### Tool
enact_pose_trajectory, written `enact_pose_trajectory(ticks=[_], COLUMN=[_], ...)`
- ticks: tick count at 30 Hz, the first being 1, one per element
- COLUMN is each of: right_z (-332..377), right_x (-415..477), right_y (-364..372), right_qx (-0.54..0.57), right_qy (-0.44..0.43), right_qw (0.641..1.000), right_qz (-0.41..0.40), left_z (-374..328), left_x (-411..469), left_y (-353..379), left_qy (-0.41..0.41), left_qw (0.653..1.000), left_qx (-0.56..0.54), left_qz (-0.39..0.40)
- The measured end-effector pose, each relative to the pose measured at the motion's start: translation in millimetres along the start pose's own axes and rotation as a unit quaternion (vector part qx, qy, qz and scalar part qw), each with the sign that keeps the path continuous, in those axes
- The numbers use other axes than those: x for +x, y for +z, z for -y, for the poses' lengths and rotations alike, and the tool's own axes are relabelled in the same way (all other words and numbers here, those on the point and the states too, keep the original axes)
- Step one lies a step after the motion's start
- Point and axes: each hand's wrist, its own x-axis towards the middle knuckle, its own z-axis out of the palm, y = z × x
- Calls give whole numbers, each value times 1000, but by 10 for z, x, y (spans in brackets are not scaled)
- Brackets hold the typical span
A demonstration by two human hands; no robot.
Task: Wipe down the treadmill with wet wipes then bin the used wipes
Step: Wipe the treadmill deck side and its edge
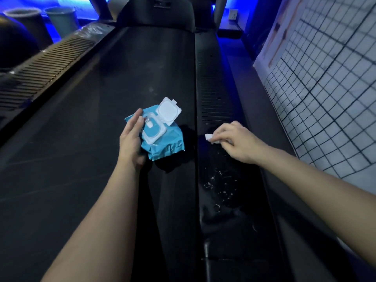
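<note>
Wipe (211, 138) sits bunched under the right grip (234, 142), fingers clenched on it, pressed to the treadmill's side rail (215, 102). Left grip (131, 139) rests flat, released, against the pack (162, 139) — lid open. Best to spread the wipe flatter and stroke along the rail — the specks just behind the right grip need passes.

left arm: my bare forearm reaches forward from the near left.
left hand (131, 139): open, fingers straight and together, palm turned right.
right arm: my bare forearm comes in from the near right.
right hand (237, 141): palm down, fingertips pinched together.
</note>
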Motion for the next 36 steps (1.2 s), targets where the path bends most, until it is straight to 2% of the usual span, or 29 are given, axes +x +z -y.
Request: enact_pose_trajectory(ticks=[6,10,13,17,19,21,22,25,27,30,32,36], right_z=[-46,261,462,595,604,493,414,233,129,-49,-100,60], right_x=[-189,-502,-702,-816,-723,-541,-435,-193,-108,-132,-195,-269], right_y=[-66,91,82,-73,-139,-215,-259,-327,-269,-63,2,15], right_qx=[-9,58,134,229,310,352,330,161,67,-85,-91,-10], right_qy=[-25,-90,-54,5,45,90,101,89,54,-27,-49,-47], right_qw=[1000,994,989,957,937,930,938,982,995,996,995,999], right_qz=[-12,-19,39,180,155,62,23,-34,-46,-13,-9,1], left_z=[14,20,23,28,24,18,17,14,15,21,23,27], left_x=[1,-9,-19,-17,-19,-27,-30,-36,-28,-8,-3,0], left_y=[-2,14,22,19,21,26,29,41,32,18,16,13], left_qy=[3,12,23,26,26,26,26,26,27,23,21,21], left_qw=[1000,1000,1000,999,999,999,999,999,999,999,999,999], left_qx=[-5,11,21,21,23,21,21,23,27,28,26,26], left_qz=[-4,-7,-5,-7,-11,-14,-14,-12,-12,-11,-9,-8])
